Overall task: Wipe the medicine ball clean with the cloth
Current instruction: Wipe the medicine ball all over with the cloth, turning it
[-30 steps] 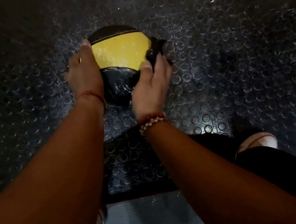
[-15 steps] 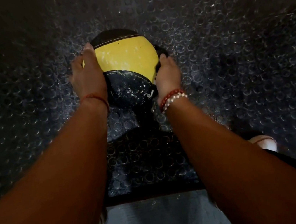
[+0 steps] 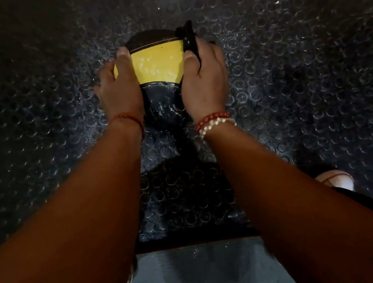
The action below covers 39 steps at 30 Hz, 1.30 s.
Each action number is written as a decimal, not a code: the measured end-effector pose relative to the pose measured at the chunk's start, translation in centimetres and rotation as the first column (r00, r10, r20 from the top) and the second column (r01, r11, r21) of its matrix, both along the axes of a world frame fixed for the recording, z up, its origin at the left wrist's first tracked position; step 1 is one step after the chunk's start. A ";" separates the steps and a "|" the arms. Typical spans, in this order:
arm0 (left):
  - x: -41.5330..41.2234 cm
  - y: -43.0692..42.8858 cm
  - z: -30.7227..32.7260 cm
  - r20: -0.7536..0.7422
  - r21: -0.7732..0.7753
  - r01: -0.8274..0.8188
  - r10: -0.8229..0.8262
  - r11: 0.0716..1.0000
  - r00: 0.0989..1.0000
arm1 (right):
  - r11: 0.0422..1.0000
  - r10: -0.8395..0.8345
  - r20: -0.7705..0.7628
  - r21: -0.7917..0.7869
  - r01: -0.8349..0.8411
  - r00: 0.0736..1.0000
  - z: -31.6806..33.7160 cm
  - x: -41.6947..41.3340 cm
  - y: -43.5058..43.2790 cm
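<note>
Black cloth (image 3: 188, 37), bunched, is pinched between the thumb and fingers of the right hand (image 3: 205, 82). A dark tuft sticks up past the fingertips, and the cloth lies against the upper right flank of the medicine ball (image 3: 158, 65).

Left hand (image 3: 121, 90) cups the ball's opposite, left flank. Its thumb lies along the edge of the yellow panel and its fingers curve round the side, their tips out of sight. The hands are apart, one on each side, with the ball clamped between them.

The ball is round, so no long axis can be read. Its yellow band runs side to side, with a black cap on the far side. A glossy black panel on the near side faces the camera and shows wet-looking specks.

Wrists: a thin red thread (image 3: 128, 117) on the left, red and white bead bracelets (image 3: 214, 122) on the right.

The ball sits on the dark rubber floor (image 3: 304, 73), which has raised circular studs, ahead of the person and centred in view. A pale shoe toe (image 3: 335, 180) shows at lower right. A blue-grey surface (image 3: 202, 278) fills the bottom edge between the forearms; what it is I cannot tell.
</note>
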<state>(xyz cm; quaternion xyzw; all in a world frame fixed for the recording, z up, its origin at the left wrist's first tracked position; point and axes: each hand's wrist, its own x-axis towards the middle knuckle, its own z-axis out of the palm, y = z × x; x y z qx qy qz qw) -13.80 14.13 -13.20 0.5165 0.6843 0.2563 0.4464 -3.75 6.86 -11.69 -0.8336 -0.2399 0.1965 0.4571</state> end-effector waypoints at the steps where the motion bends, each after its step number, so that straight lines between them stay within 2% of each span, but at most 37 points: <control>1: 0.1 -0.1 -0.1 0.004 -0.020 0.010 -0.010 1.000 1.000 | 1.000 0.003 -0.056 -0.025 -0.005 0.998 0.0 0.9 0.4; 4: 0.7 -0.6 0.0 0.009 -0.067 -0.031 0.032 0.997 0.999 | 0.993 -0.061 -0.340 -0.113 0.024 0.938 -0.2 3.3 0.9; 7: 1.2 -0.5 0.3 -0.006 -0.081 -0.029 0.028 0.996 1.000 | 0.990 -0.139 -0.442 -0.089 0.111 0.886 -0.3 3.3 0.3; 9: 1.4 0.0 0.3 -0.011 -0.106 -0.034 0.033 0.994 0.999 | 0.988 -0.155 -0.406 -0.045 0.149 0.901 -0.4 1.7 -0.5; 14: 1.7 0.4 0.7 -0.071 -0.090 -0.013 0.007 0.996 0.997 | 0.991 -0.077 -0.132 0.098 0.091 0.988 -0.1 -1.9 -1.9; 19: 1.2 -0.3 0.7 -0.043 -0.066 0.031 -0.034 0.997 0.999 | 0.998 0.032 0.046 0.054 -0.034 0.998 0.3 0.3 -0.2; 20: 1.1 -0.5 0.5 -0.031 -0.055 0.034 -0.035 0.998 0.999 | 0.998 0.056 0.025 0.023 -0.056 0.998 0.4 1.0 0.3; 22: 0.9 -0.6 0.3 -0.014 -0.055 0.027 -0.028 0.998 1.000 | 0.997 0.069 -0.115 -0.021 -0.072 0.991 0.4 2.5 1.4; 25: 1.0 -0.6 0.7 -0.006 -0.075 0.008 -0.008 0.997 1.000 | 0.999 -0.021 -0.310 -0.038 0.010 0.951 0.4 3.7 1.5; 28: 1.2 -0.6 0.6 -0.023 -0.061 0.011 -0.013 0.998 1.000 | 0.992 -0.124 -0.380 -0.055 0.112 0.917 0.6 3.2 0.4; 32: 1.5 -0.1 0.4 -0.048 -0.060 0.018 -0.021 0.998 0.999 | 0.973 -0.211 -0.297 0.027 0.229 0.931 0.1 -0.2 -1.1; 35: 1.6 0.2 0.4 -0.070 -0.057 0.030 -0.034 0.998 0.997 | 0.978 -0.171 -0.173 0.089 0.189 0.970 0.5 -2.5 -1.4; 39: 1.2 0.1 0.3 -0.073 -0.024 0.065 -0.067 0.998 0.995 | 0.995 -0.076 -0.016 0.064 0.077 0.997 0.6 -2.3 -0.8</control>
